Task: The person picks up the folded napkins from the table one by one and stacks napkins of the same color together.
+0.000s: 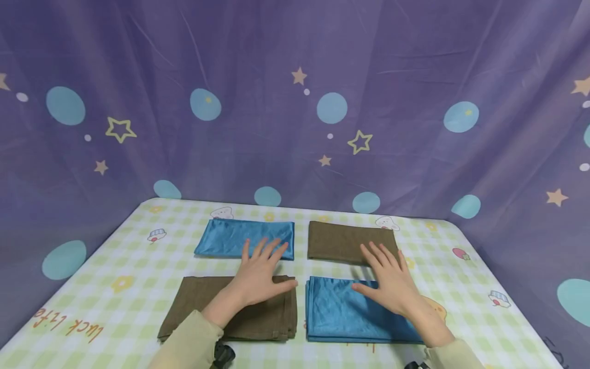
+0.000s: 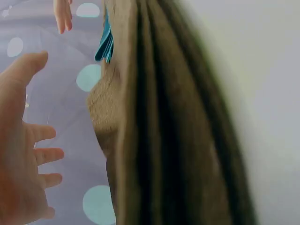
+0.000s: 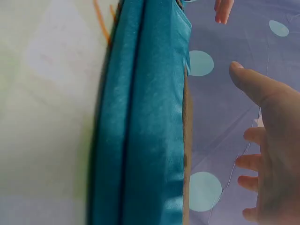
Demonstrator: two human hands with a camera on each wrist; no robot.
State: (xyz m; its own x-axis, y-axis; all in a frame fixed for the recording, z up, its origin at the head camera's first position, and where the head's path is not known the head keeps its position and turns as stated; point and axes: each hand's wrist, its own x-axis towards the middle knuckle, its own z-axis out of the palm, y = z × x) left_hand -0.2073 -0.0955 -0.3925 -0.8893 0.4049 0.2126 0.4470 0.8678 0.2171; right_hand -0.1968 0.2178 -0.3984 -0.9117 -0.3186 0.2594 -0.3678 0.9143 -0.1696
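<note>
Four folded cloths lie in two rows on the table in the head view: a blue cloth (image 1: 244,236) back left, a brown cloth (image 1: 343,241) back right, a brown cloth (image 1: 193,300) front left and a blue cloth (image 1: 341,312) front right. My left hand (image 1: 258,277) hovers over the front-left brown cloth, fingers spread toward the back-left blue one. Over the front-right blue cloth is my right hand (image 1: 392,282), its fingers also spread, reaching toward the back-right brown cloth. Both wrist views show the hands raised beside the cloth edges, holding nothing.
A green-and-white checked tablecloth (image 1: 124,256) with printed flowers and lettering covers the table. Behind and at both sides hangs a purple curtain (image 1: 258,154) with stars and blue dots. Narrow gaps separate the cloths.
</note>
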